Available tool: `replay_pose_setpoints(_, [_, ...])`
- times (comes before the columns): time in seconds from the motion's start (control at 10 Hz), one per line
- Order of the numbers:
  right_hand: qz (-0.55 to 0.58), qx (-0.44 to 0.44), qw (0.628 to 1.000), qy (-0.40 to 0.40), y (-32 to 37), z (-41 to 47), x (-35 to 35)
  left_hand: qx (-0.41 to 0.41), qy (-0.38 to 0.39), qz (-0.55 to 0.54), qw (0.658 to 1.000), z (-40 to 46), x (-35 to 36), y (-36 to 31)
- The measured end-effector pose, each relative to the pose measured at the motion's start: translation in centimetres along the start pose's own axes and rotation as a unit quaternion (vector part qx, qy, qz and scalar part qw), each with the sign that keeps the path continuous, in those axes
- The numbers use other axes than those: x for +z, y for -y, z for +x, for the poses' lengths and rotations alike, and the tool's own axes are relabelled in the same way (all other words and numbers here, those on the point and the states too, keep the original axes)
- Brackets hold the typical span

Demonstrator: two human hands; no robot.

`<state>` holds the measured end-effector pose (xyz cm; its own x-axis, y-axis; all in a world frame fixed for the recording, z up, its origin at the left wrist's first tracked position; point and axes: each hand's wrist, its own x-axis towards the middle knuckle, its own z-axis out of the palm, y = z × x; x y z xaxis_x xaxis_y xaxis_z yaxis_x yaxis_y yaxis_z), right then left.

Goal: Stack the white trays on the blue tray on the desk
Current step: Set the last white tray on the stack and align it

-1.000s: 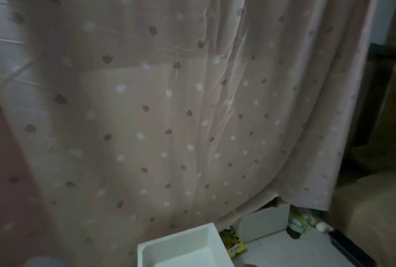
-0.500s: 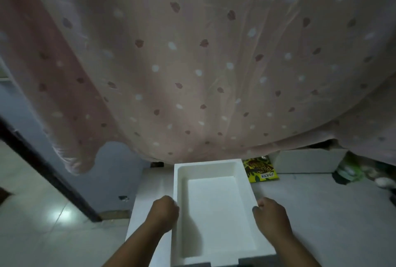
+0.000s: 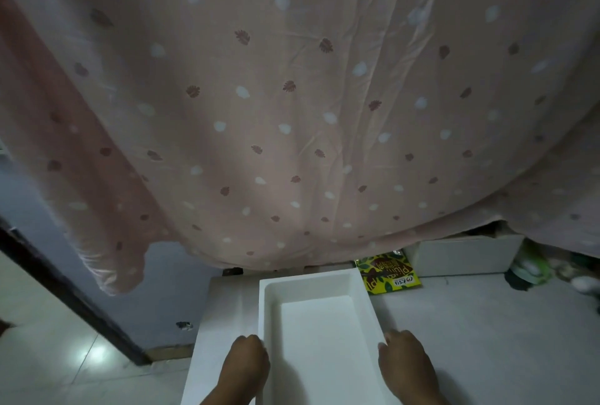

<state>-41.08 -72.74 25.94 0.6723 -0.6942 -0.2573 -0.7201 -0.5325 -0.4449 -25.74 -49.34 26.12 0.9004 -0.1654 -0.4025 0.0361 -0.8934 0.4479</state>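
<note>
A white rectangular tray (image 3: 319,330) lies lengthwise in front of me over the white desk (image 3: 480,339), its empty inside facing up. My left hand (image 3: 247,360) grips the tray's left rim and my right hand (image 3: 404,360) grips its right rim. No blue tray shows in this view. The tray's near end runs off the bottom edge of the frame.
A pink leaf-patterned curtain (image 3: 292,112) hangs over the desk's far side. A yellow-green packet (image 3: 388,273) and a white box (image 3: 464,257) sit behind the tray. Small green and white items (image 3: 532,270) lie at the far right. Tiled floor (image 3: 58,339) and a dark door frame (image 3: 65,291) are on the left.
My view has tipped down from the curtain to the desk. The tray and both hands on its rims came into sight, and the tray has held nearly still since.
</note>
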Motion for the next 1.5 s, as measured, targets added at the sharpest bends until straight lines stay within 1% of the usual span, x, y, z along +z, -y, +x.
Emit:
replay_pose_setpoints(0.1, [0.004,0.009,1.000,0.005,0.1,0.1,-0.1,0.006,0.001,0.008,1.000,-0.1,0.4,0.1])
replay_pose_setpoints(0.2, [0.006,0.025,1.000,0.018,0.0,0.3,-0.2,-0.007,-0.020,0.006,1.000,-0.2,0.5,0.0])
replay_pose_setpoints(0.3, [0.017,0.044,0.998,0.030,0.0,0.5,-0.2,-0.016,-0.016,0.049,0.999,1.0,0.9,0.5])
replay_pose_setpoints(0.4, [0.065,0.063,0.995,0.047,-0.1,1.3,-0.1,-0.012,-0.008,0.052,0.999,1.1,0.6,0.1])
replay_pose_setpoints(0.5, [0.107,0.099,0.986,0.084,0.5,2.7,-0.3,-0.014,0.008,0.019,1.000,1.6,-0.4,-0.9])
replay_pose_setpoints(0.6, [0.123,0.121,0.980,0.103,1.4,3.8,0.1,-0.063,0.031,-0.005,0.998,2.5,0.0,-0.5])
replay_pose_setpoints(0.7, [0.134,0.136,0.977,0.097,2.1,4.6,1.1,-0.114,0.049,-0.052,0.991,3.1,1.6,0.7])
replay_pose_setpoints(0.8, [0.131,0.150,0.976,0.089,2.4,5.1,1.9,-0.106,0.033,-0.038,0.993,3.4,3.2,1.1])
replay_pose_setpoints(0.9, [0.139,0.140,0.977,0.083,2.2,5.1,2.2,-0.103,0.004,-0.035,0.994,3.1,3.8,1.0])
replay_pose_setpoints(1.0, [0.133,0.146,0.977,0.076,2.6,5.4,1.9,-0.116,-0.005,-0.032,0.993,3.2,3.6,0.5])
replay_pose_setpoints(1.1, [0.131,0.150,0.979,0.046,3.1,6.0,0.8,-0.123,-0.001,-0.044,0.991,3.1,3.3,-0.8])
replay_pose_setpoints(1.2, [0.131,0.164,0.977,0.046,2.8,5.8,0.2,-0.125,0.004,-0.050,0.991,2.7,3.2,-1.2])
replay_pose_setpoints(1.3, [0.103,0.204,0.971,0.067,2.5,4.1,2.9,-0.135,0.035,-0.026,0.990,2.3,3.9,1.8])
replay_pose_setpoints(1.4, [0.105,0.202,0.971,0.068,2.6,4.7,2.9,-0.124,0.033,-0.032,0.991,2.5,3.9,1.5])
replay_pose_setpoints(1.5, [0.104,0.190,0.973,0.076,2.8,5.7,2.0,-0.132,0.031,-0.056,0.989,3.1,3.3,0.2])
